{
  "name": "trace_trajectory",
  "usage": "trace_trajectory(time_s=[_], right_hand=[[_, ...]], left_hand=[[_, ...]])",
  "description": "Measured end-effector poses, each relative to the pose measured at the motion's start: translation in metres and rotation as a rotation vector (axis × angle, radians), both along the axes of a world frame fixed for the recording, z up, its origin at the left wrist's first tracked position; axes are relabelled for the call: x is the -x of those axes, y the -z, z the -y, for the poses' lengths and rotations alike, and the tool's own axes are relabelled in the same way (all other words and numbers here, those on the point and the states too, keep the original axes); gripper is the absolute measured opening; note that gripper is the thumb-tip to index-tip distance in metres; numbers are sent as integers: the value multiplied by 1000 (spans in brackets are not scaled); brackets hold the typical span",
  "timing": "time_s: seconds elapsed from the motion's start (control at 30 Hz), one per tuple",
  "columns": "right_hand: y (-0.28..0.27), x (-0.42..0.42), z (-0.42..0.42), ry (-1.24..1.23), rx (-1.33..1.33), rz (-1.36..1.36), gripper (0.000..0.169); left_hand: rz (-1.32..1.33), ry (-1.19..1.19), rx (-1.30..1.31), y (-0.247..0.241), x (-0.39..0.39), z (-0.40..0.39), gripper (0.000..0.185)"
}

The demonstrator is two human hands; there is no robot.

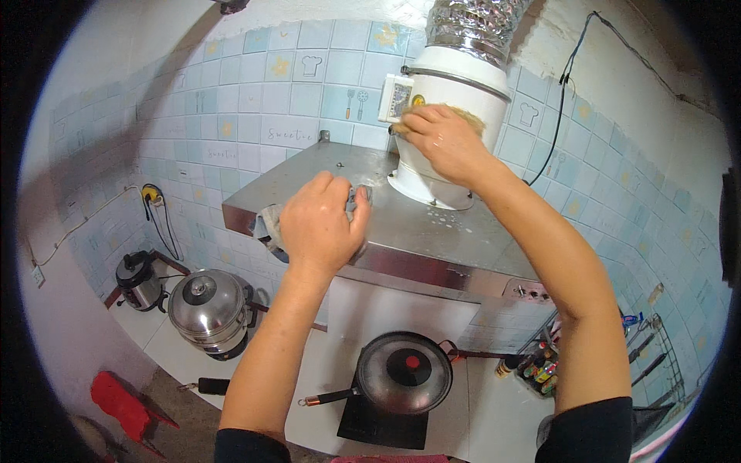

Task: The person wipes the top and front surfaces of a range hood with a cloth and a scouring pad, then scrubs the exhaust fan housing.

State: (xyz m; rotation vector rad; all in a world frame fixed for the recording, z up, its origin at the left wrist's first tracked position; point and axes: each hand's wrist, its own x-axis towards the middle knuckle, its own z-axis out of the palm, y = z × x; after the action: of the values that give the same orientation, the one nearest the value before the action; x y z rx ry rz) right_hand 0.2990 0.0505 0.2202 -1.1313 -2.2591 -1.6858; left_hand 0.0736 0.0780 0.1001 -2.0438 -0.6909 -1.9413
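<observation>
My right hand (443, 142) presses a yellowish-brown scrubbing cloth (472, 120) against the white cylindrical duct pipe (489, 110) that rises from the range hood. Its palm side is hidden. At the front edge of the stainless-steel range hood (399, 226), my left hand (324, 223) is closed around a grey rag (269, 224), part of which hangs over the edge. Whitish wet spots (448, 220) dot the hood's top by the pipe's flanged base. Foil ducting (472, 29) joins the pipe above.
Below the hood a lidded frying pan (405, 373) sits on a black cooktop (379, 425). To the left stand a steel steamer pot (205, 307) and a pressure cooker (139, 280). Condiment bottles (538, 370) and a wire utensil rack (660, 353) are at right. A black cable (558, 127) hangs along the wall.
</observation>
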Motion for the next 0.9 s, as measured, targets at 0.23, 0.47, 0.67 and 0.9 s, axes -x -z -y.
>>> trace_trajectory(time_s=[0.23,0.47,0.67,0.9], right_hand=[[16,-52,58,-84,16,86,33],[23,18,-21,110,93,8,23],[20,17,-23,198,225,110,20],[47,-36,68,118,572,-340,32]], left_hand=[[25,14,-12,3,-4,-3,19],[1,-19,10,1,-2,-1,20],[8,-16,-19,1,-4,0,21],[23,-34,5,3,-7,-1,19]])
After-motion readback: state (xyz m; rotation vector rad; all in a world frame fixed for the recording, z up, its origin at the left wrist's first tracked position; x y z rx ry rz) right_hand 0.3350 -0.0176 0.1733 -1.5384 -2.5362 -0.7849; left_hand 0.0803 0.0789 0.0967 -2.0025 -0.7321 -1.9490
